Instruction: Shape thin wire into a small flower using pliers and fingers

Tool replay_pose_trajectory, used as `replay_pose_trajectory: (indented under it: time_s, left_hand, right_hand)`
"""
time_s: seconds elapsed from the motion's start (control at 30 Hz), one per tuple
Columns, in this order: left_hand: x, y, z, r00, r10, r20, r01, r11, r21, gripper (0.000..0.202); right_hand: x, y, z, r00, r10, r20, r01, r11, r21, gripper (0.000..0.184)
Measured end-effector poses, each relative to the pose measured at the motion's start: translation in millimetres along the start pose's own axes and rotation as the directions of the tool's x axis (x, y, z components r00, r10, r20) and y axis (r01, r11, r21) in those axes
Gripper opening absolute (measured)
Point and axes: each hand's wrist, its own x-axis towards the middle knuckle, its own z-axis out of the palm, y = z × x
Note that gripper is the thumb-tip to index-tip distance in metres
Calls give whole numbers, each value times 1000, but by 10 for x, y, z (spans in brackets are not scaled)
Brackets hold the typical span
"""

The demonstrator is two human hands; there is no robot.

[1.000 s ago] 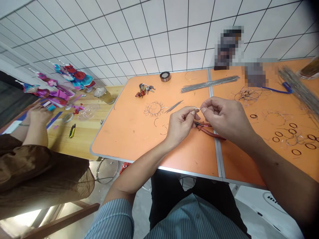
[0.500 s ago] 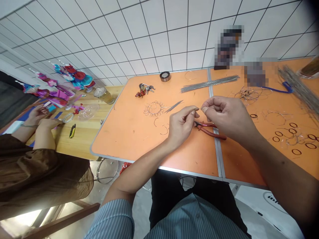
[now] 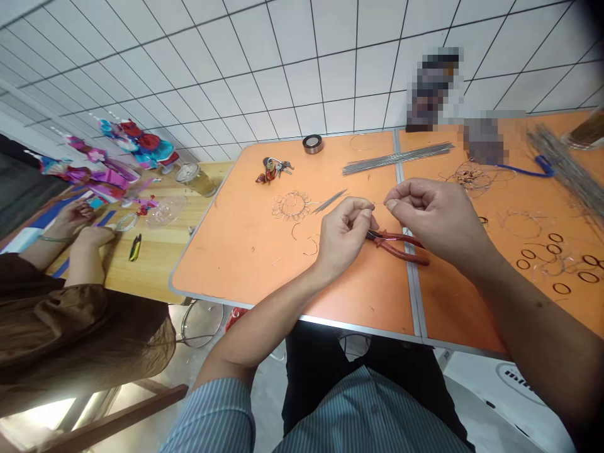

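Left hand (image 3: 346, 230): thumb and forefinger pinched together on a fine strand (image 3: 380, 203).
Right hand (image 3: 422, 212): pinched likewise, other fingers curled.
Strand: near the pliers (image 3: 401, 254), between the table's (image 3: 250, 261) near and far edges; perhaps wire, too faint for me to confirm.
Fingertip gap: slightly wider than a second ago; I judge more strand exposed.

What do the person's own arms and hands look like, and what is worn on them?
The left hand and right hand are bare: no gloves, rings or watch show. The left sleeve is blue-grey with thin, pale stripes, and ends near the elbow, matching the shirt. The right forearm is bare too; its sleeve is not visible.
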Motion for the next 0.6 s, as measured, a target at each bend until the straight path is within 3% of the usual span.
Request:
replay_pose_trajectory:
  time_s: [0.3,0.6]
  left_hand:
    - [40,-2,-43,998,40,49,-39,999,-8,14]
    - [29,1,-19,999,34,39,-33,999,-27,13]
  right_hand:
    - [18,-36,-37,1000,0,15,1,1000,-31,6]
    - [6,36,-6,997,-69,20,70,996,-50,9]
